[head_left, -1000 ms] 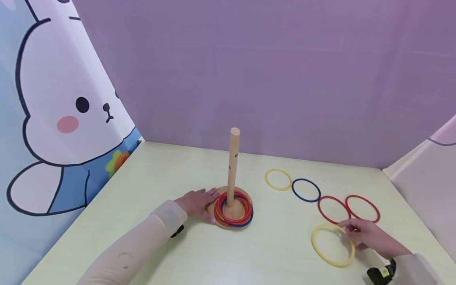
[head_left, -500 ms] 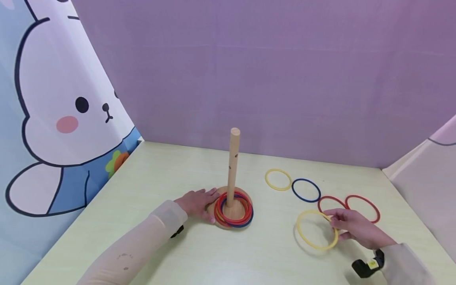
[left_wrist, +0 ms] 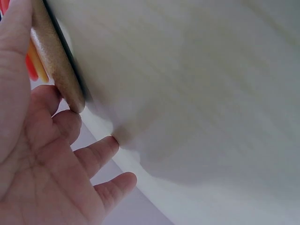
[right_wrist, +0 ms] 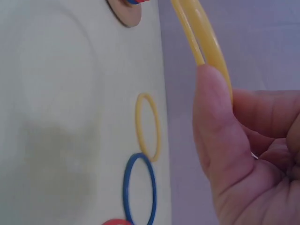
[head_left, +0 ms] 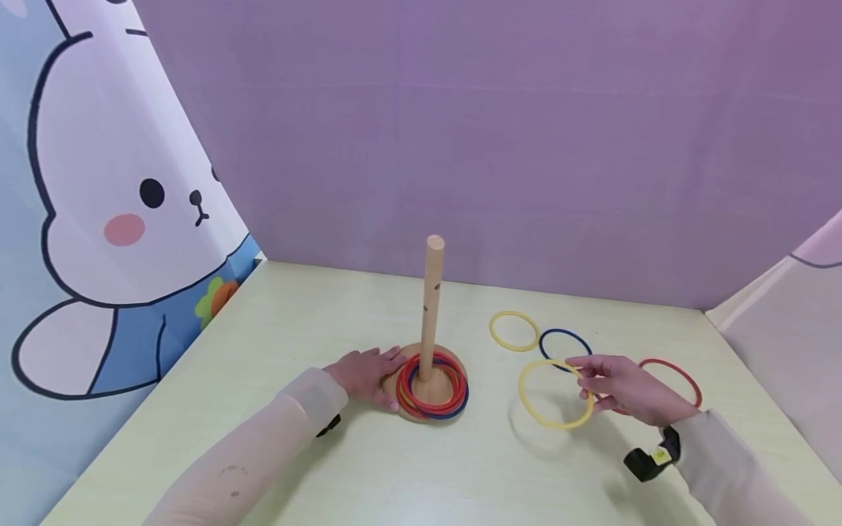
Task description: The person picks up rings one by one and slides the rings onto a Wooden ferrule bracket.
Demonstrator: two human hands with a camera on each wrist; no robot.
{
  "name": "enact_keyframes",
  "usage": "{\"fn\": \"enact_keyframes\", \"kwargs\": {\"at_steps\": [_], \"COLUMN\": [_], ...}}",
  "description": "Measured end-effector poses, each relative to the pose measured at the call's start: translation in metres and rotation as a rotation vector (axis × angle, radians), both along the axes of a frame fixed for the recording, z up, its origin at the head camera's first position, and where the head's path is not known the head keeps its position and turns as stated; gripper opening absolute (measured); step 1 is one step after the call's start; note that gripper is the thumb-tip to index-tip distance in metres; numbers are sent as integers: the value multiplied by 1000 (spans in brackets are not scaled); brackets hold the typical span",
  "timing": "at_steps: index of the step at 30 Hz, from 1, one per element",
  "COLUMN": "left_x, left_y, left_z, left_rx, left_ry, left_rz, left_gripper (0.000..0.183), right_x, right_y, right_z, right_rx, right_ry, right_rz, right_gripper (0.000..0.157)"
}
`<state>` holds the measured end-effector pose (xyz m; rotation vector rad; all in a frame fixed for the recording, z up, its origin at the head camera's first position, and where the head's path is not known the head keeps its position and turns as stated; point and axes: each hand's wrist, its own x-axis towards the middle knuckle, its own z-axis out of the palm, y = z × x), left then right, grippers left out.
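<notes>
A wooden ring-toss stand has an upright peg (head_left: 431,307) and a round base (left_wrist: 58,70). Red, blue and yellow rings (head_left: 403,383) lie around the foot of the peg. My left hand (head_left: 362,374) holds the base's left edge, the thumb at the front and bent fingertips against the rim. To the right of the stand, my right hand (head_left: 615,383) pinches a yellow ring (right_wrist: 208,35) between thumb and fingers. This ring hangs tilted above the table, its shadow below, and overlaps a blue ring in the head view.
Flat on the table (head_left: 316,307) lie a yellow ring (right_wrist: 138,117), a blue ring (right_wrist: 126,187) and a red ring (head_left: 658,360). Another red ring is mostly hidden behind my right hand. A purple cloth (head_left: 421,146) stands behind the table, a printed one (head_left: 99,256) at left.
My right hand has lifted the yellow ring off the table and carried it left and away from me, toward the stand. The left hand stays on the base.
</notes>
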<state>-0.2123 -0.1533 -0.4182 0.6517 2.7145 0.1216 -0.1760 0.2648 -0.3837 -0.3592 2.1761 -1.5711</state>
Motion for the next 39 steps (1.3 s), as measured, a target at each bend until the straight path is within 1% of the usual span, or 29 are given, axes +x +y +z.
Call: {"fn": "enact_keyframes", "kwargs": {"at_steps": [6,10,13,17,20,22,25,30,34,39], "left_x": [-2,-3,-4,-4,-4,-4,-3,-4,-5,-7], "left_y": [0,0,0,1,1,0,0,-2,-1,0], "left_z": [0,-1,-2,-2,-1,0,-1,-3,-4,-6], "left_rx": [-1,5,1,-15,-23,-26,-31,-43,-46,-36], "left_ry": [1,7,12,24,29,29,28,39,31,26], "left_rz": [-2,-12,-15,-27,-43,-50,-52,-53,-52,-38], "left_gripper": [90,90,89,88,87,87,87,87,87,87], "right_x": [-7,-8,-9,-10,-9,-10,-11,-12,-12,-10], "right_y": [-10,-13,-14,-17,-20,-22,-27,-36,-44,-60], "right_z": [25,45,61,80,91,96,103,113,121,134], "right_rx": [19,19,-1,23,62,54,13,-129,-200,-268], "right_ry": [35,56,76,116,153,173,194,226,235,240], "right_rz": [-22,-6,13,-5,-30,-30,-43,-64,-96,-107], "right_gripper": [53,54,55,54,52,52,51,49,45,51]}}
